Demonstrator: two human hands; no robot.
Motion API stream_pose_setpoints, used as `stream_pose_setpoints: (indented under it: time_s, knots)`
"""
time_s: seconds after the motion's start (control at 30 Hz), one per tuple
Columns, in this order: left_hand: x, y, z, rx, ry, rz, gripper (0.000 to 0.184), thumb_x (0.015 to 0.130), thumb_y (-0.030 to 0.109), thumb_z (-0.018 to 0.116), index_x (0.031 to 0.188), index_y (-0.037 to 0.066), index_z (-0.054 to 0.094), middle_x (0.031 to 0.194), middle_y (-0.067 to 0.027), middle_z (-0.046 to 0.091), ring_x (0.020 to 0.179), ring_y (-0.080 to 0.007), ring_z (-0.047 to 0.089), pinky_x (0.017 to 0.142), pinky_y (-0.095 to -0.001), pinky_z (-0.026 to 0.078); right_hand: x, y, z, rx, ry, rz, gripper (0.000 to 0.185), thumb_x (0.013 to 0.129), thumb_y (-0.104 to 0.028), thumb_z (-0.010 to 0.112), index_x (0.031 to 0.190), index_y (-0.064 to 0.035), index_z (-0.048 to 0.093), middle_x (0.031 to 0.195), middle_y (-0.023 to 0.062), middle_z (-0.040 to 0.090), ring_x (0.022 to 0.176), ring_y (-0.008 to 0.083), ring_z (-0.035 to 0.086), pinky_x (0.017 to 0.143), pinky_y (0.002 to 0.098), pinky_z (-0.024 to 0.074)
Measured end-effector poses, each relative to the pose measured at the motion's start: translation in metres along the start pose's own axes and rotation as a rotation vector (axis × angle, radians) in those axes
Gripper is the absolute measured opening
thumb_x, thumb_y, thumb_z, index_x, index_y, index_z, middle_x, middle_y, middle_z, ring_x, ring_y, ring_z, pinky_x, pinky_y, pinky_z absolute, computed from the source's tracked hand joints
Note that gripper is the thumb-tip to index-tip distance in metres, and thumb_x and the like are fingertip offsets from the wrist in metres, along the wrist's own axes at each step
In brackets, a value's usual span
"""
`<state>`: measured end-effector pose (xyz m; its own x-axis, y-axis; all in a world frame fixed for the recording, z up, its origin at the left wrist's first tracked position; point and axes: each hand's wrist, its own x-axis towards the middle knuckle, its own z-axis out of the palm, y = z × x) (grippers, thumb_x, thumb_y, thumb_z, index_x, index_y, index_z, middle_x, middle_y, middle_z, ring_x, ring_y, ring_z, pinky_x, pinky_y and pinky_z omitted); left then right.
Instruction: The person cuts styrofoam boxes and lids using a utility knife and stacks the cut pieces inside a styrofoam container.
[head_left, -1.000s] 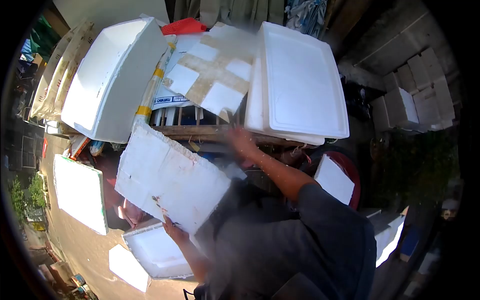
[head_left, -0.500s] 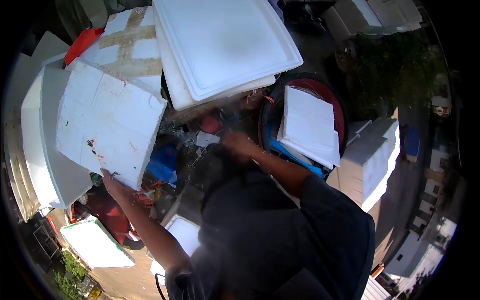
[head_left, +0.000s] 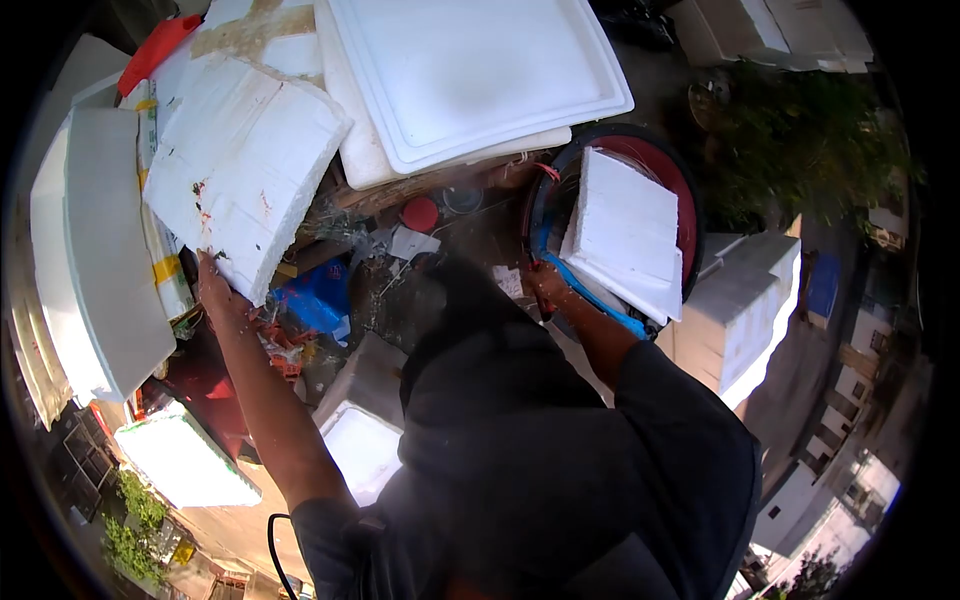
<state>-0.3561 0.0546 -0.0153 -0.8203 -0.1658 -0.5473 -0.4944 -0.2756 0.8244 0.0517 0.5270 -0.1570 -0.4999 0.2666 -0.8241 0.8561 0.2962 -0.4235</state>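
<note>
My left hand [head_left: 218, 288] is closed on the lower edge of a white foam sheet [head_left: 240, 165] that has dark and reddish stains. The sheet is tilted, and some fingers are hidden under it. Over at the round dark tub [head_left: 690, 200] with a red inside, my right hand [head_left: 548, 285] is curled at the near rim, beside a blue edge [head_left: 595, 295]. Its fingers are partly hidden. Inside that tub stand broken white foam pieces [head_left: 628, 225].
Stacked foam lids [head_left: 480, 80] lie ahead. Foam boxes stand on the left [head_left: 110, 250] and right [head_left: 745, 300]. Between my hands are a blue plastic bag [head_left: 318, 298], a red round lid [head_left: 419, 213] and scraps. A white foam tray [head_left: 362, 450] is close to my body.
My right hand has moved from the middle over to the tub's rim. My left hand and the foam sheet have shifted up and away, uncovering a yellow-taped strip at the left.
</note>
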Motion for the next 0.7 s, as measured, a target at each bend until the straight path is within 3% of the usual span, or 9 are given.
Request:
stream_pose_setpoints:
  time_s: [0.1,0.2,0.33,0.43,0.5,0.53,0.57,0.6,0.7]
  knots:
    - [-0.004,-0.012,0.0,0.189,0.065,0.124,0.051,0.1,0.034,0.058,0.136,0.0,0.049,0.121,-0.0116,0.062,0.098,-0.0209,0.064,0.08,-0.0347,0.056,0.039,0.085,0.013,-0.15,-0.012,-0.155,0.022,0.092,-0.029,0.057,0.097,-0.0115,0.069,0.086,0.0173,0.071,0.077,0.0318,0.069,0.065,0.0412,0.0527]
    - [-0.043,-0.007,0.007,0.163,0.163,0.207,0.045,0.098,0.031,0.06,0.134,0.005,0.052,0.106,-0.0085,0.066,0.082,-0.0162,0.064,0.063,-0.0288,0.053,0.112,0.164,0.042,0.02,0.165,0.102,0.022,0.079,-0.023,0.065,0.068,-0.0036,0.062,0.061,0.0112,0.063,0.049,0.0243,0.061,0.043,0.0381,0.046]
    - [-0.085,-0.027,-0.041,0.338,0.124,0.155,0.043,0.098,0.032,0.06,0.125,-0.001,0.058,0.105,-0.009,0.068,0.091,-0.0154,0.062,0.079,-0.0292,0.049,0.067,0.036,0.009,0.352,-0.155,0.027,0.021,0.09,-0.024,0.061,0.074,-0.0097,0.061,0.054,0.0055,0.056,0.04,0.0179,0.052,0.036,0.0331,0.0393]
    - [-0.152,-0.054,-0.126,0.697,-0.124,0.037,0.055,0.094,0.041,0.064,0.13,0.0,0.056,0.108,-0.0142,0.068,0.101,-0.0249,0.064,0.091,-0.0358,0.049,0.068,-0.039,-0.007,0.137,-0.455,0.062,0.019,0.093,-0.022,0.064,0.077,-0.0125,0.061,0.061,0.0016,0.057,0.047,0.0132,0.054,0.041,0.0273,0.0395]
    - [-0.225,-0.068,-0.179,0.855,0.045,0.009,0.058,0.092,0.043,0.065,0.131,0.002,0.056,0.112,-0.0175,0.068,0.104,-0.0301,0.065,0.092,-0.0384,0.049,0.083,-0.066,-0.004,-0.097,-0.51,0.026,0.012,0.09,-0.023,0.068,0.088,-0.0121,0.064,0.061,-0.0021,0.055,0.053,0.0099,0.052,0.048,0.0263,0.0395]
    - [-0.268,-0.087,-0.204,0.913,0.19,-0.034,0.058,0.091,0.044,0.065,0.131,0.003,0.056,0.112,-0.0183,0.068,0.104,-0.0317,0.065,0.093,-0.0393,0.049,0.088,-0.075,0.004,-0.162,-0.503,-0.137,0.039,0.094,-0.041,0.057,0.074,-0.0092,0.065,0.056,0.006,0.059,0.043,0.0172,0.059,0.038,0.0311,0.044]
    - [-0.315,-0.108,-0.221,0.962,0.33,-0.085,0.058,0.091,0.045,0.064,0.132,0.004,0.056,0.113,-0.0191,0.068,0.105,-0.0334,0.065,0.093,-0.0401,0.049,0.108,-0.076,0.007,-0.327,-0.472,-0.124,0.034,0.093,-0.039,0.059,0.077,-0.0084,0.065,0.065,0.0052,0.063,0.059,0.0156,0.064,0.048,0.0301,0.0472]
    - [-0.366,-0.129,-0.225,1.015,0.394,-0.234,0.061,0.09,0.048,0.064,0.132,0.005,0.056,0.111,-0.0179,0.069,0.104,-0.0321,0.066,0.092,-0.0411,0.05,0.115,-0.09,0.008,-0.834,-0.388,-0.723,0.031,0.092,-0.035,0.061,0.084,-0.0056,0.068,0.075,0.0051,0.065,0.07,0.014,0.063,0.058,0.0306,0.0475]
    - [-0.507,-0.262,-0.194,0.708,0.424,-0.601,0.067,0.085,0.051,0.067,0.131,0.003,0.057,0.11,-0.0193,0.069,0.103,-0.0351,0.065,0.09,-0.0421,0.051,0.143,-0.133,0.034,-1.012,-0.569,-0.786,0.03,0.091,-0.034,0.062,0.087,-0.0052,0.068,0.078,0.0066,0.066,0.072,0.0156,0.063,0.061,0.0322,0.048]
